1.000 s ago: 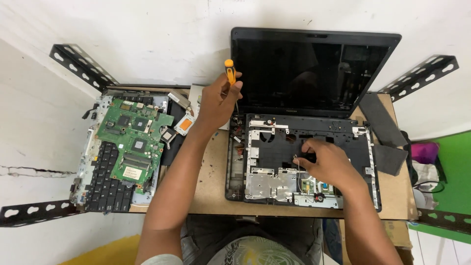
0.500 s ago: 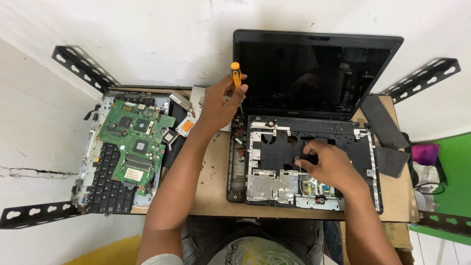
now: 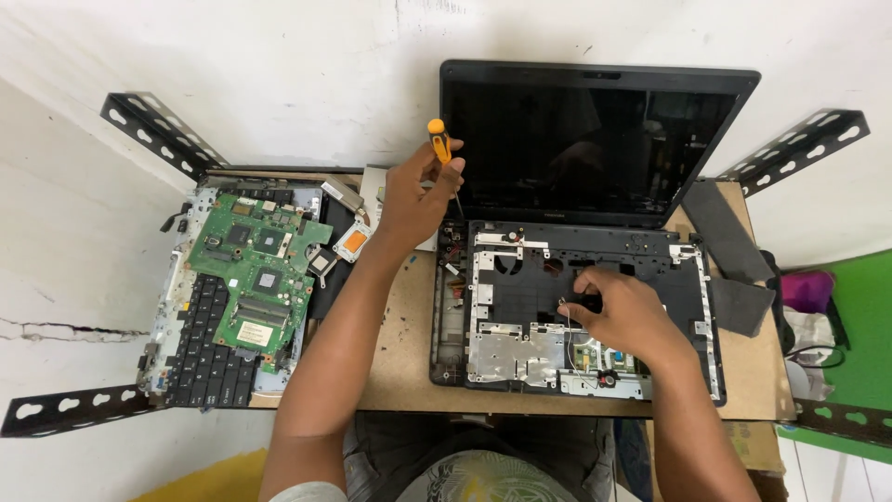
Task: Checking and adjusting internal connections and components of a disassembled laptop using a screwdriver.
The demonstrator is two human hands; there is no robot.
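Right now the left hand (image 3: 413, 200) is closed around a screwdriver (image 3: 440, 149) with an orange and yellow handle. The handle sticks up above the fingers, and the thin metal shaft points down toward the back left corner of the open laptop (image 3: 576, 279). The tip is hidden near that corner, so it is hard to tell if it touches.

The laptop sits on the right part of the desk (image 3: 400, 372). Its keyboard is off, so the black frame and silver metal plates inside show. Its dark screen (image 3: 595, 139) stands up at the back. The right hand (image 3: 618, 311) rests inside the laptop base, with the fingers curled down and pinching at something small near a thin wire. What it pinches is too small to tell.

Just left of the left hand lie a few small loose parts, one with an orange patch (image 3: 353, 240). Farther left, a green circuit board (image 3: 255, 270) lies on top of a black keyboard (image 3: 209, 358). To the right of the laptop, two flat dark gray pieces (image 3: 729, 251) lie near the desk edge. Black metal brackets (image 3: 153, 130) with holes stick out at the corners.
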